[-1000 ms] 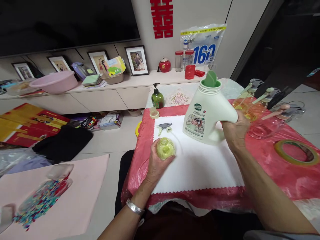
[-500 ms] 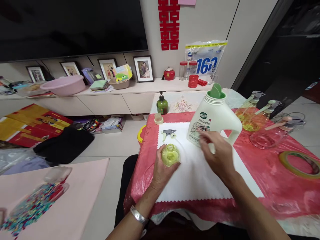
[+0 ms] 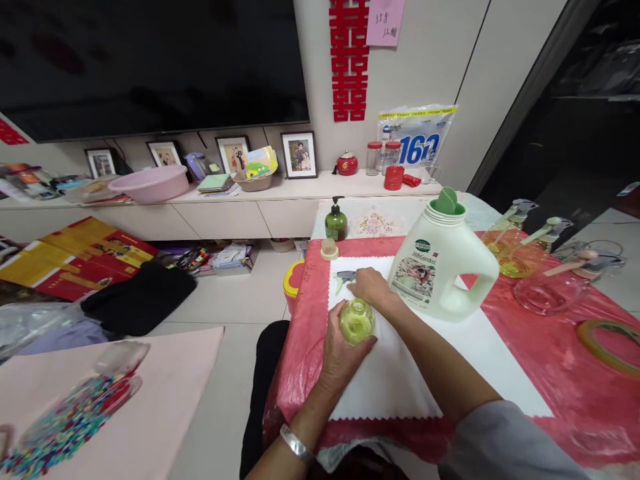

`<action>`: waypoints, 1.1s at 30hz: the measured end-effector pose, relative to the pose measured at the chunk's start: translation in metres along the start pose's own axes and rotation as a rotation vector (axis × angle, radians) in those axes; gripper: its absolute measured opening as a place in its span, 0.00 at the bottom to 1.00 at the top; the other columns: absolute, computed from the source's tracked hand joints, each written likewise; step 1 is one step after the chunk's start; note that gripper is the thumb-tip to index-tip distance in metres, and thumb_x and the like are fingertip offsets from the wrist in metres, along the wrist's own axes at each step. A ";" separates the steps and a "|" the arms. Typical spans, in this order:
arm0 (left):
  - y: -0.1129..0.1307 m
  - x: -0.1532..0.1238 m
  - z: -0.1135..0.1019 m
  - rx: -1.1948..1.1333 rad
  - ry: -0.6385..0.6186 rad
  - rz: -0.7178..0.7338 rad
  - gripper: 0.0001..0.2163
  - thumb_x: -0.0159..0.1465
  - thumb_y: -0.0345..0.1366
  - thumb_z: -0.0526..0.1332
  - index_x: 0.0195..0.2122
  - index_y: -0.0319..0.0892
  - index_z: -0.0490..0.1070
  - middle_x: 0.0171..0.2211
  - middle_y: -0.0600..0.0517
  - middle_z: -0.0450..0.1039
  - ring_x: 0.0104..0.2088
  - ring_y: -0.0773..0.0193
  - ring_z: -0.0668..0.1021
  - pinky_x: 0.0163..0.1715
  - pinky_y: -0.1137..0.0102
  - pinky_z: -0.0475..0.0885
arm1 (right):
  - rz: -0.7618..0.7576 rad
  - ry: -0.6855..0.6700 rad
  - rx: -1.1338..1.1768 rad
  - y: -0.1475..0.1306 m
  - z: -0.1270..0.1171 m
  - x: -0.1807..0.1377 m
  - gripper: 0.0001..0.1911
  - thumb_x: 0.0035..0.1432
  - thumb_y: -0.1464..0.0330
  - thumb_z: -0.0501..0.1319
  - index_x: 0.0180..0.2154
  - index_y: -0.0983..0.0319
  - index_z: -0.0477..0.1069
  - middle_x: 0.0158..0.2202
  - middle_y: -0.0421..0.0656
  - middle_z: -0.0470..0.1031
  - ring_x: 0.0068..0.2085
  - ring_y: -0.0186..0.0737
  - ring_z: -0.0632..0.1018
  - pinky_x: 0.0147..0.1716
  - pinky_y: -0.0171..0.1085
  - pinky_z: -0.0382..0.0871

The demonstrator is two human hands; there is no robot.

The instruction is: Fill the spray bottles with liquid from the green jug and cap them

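Note:
My left hand (image 3: 340,353) is wrapped round a small round yellow-green glass bottle (image 3: 357,321) with an open mouth, standing on a white cloth (image 3: 425,360). My right hand (image 3: 371,288) reaches across to the left and rests on a grey-and-green spray nozzle (image 3: 343,276) lying on the cloth just behind the bottle; its fingers are curled over the nozzle. A large white detergent jug (image 3: 440,267) with a green spout stands upright on the cloth to the right, untouched.
A red plastic cover (image 3: 550,353) lies over the table. At the back right stand several glass spray bottles (image 3: 520,240); a tape roll (image 3: 607,337) lies at the right. A green pump bottle (image 3: 336,221) and a small cap (image 3: 329,249) stand behind. Beads fill a clear bag (image 3: 65,413) lower left.
My right hand let go of the jug's handle, leaving the jug upright, and crossed left to the spray nozzle. My left hand kept hold of the small bottle. The camera tilted up.

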State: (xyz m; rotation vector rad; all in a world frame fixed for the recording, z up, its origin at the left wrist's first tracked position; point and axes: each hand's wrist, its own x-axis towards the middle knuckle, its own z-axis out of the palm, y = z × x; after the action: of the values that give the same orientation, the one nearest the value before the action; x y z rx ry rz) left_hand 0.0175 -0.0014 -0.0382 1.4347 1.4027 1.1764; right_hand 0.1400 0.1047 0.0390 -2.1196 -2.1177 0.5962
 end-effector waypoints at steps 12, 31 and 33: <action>0.004 -0.001 0.002 -0.027 -0.027 0.007 0.40 0.45 0.32 0.74 0.60 0.45 0.59 0.60 0.42 0.68 0.61 0.46 0.72 0.63 0.49 0.66 | -0.162 0.694 0.473 0.016 -0.097 -0.069 0.15 0.65 0.60 0.56 0.45 0.65 0.69 0.31 0.42 0.73 0.31 0.37 0.75 0.34 0.37 0.71; 0.002 0.001 0.001 -0.034 -0.024 0.044 0.41 0.45 0.35 0.77 0.60 0.45 0.60 0.59 0.43 0.68 0.62 0.44 0.72 0.61 0.50 0.67 | -0.434 0.509 0.961 0.019 -0.031 -0.099 0.09 0.59 0.63 0.63 0.38 0.60 0.74 0.35 0.41 0.77 0.37 0.38 0.78 0.41 0.39 0.75; 0.000 0.001 0.002 -0.037 -0.024 0.051 0.41 0.46 0.36 0.77 0.60 0.46 0.60 0.59 0.43 0.69 0.61 0.45 0.72 0.61 0.50 0.68 | -0.421 0.456 0.935 0.022 -0.021 -0.100 0.09 0.60 0.62 0.63 0.38 0.61 0.75 0.35 0.41 0.77 0.36 0.38 0.78 0.39 0.38 0.74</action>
State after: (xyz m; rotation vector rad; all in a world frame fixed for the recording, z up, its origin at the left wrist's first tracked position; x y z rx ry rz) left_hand 0.0196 -0.0004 -0.0384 1.4614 1.3282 1.2077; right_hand 0.1716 0.0103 0.0717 -1.1246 -1.4994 0.7482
